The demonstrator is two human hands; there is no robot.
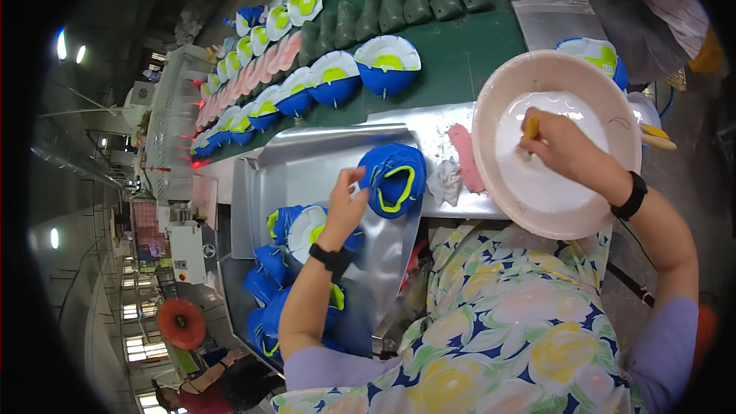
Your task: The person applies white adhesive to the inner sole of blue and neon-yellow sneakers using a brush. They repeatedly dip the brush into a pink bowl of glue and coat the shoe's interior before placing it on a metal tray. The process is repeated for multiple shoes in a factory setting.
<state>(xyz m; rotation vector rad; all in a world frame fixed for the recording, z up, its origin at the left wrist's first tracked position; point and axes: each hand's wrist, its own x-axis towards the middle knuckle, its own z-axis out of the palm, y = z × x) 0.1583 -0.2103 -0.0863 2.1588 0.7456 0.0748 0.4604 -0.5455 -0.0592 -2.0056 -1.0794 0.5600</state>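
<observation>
Head view: left hand point(349, 203) grips blue shoe point(393, 179) at tray edge point(414, 218).

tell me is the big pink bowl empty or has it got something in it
Not empty. The pink bowl holds a pool of white liquid over its bottom, and the right hand dips a brush into it.

Shiny metal bench point(307, 157) carried a pink basin point(491, 119), a pink strip point(464, 157) and white rag point(447, 182) just left of the basin, a blue shoe upper point(395, 180) beyond the rag.
</observation>
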